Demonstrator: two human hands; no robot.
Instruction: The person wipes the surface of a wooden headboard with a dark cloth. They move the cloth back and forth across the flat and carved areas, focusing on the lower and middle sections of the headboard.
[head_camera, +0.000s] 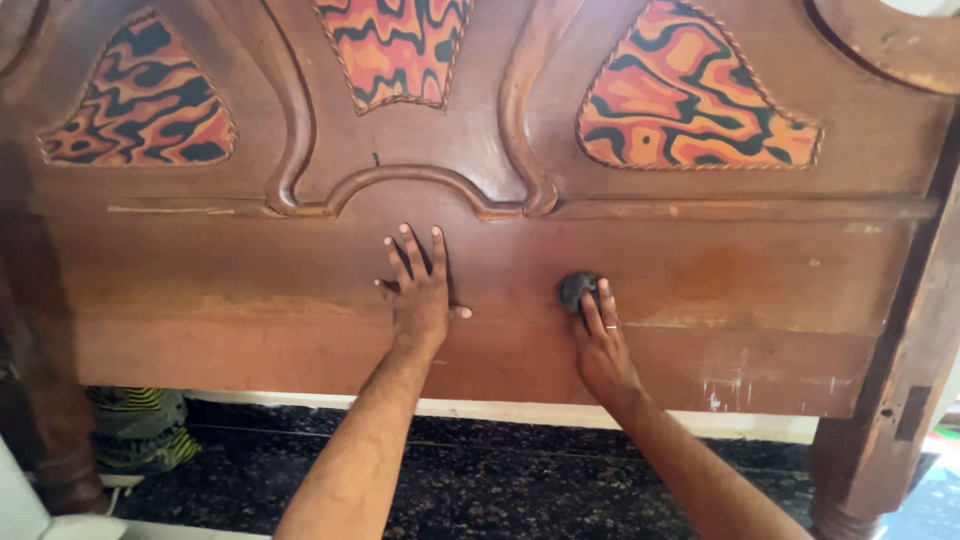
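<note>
A large carved brown wooden headboard (700, 260) stands upright in front of me, with orange, red and black patterned inlays near its top. My left hand (420, 290) lies flat on its lower panel, fingers spread, holding nothing. My right hand (598, 335) presses a small dark grey wad (574, 290), a cloth or scrubbing pad, against the same panel to the right. A ring sits on one finger of that hand. The wood around the wad looks worn and lighter in patches.
A dark speckled stone floor (480, 470) shows below the headboard. Turned wooden legs stand at the lower left (55, 450) and lower right (850, 480). A green, yellow and black striped cloth bundle (140, 425) lies under the left side.
</note>
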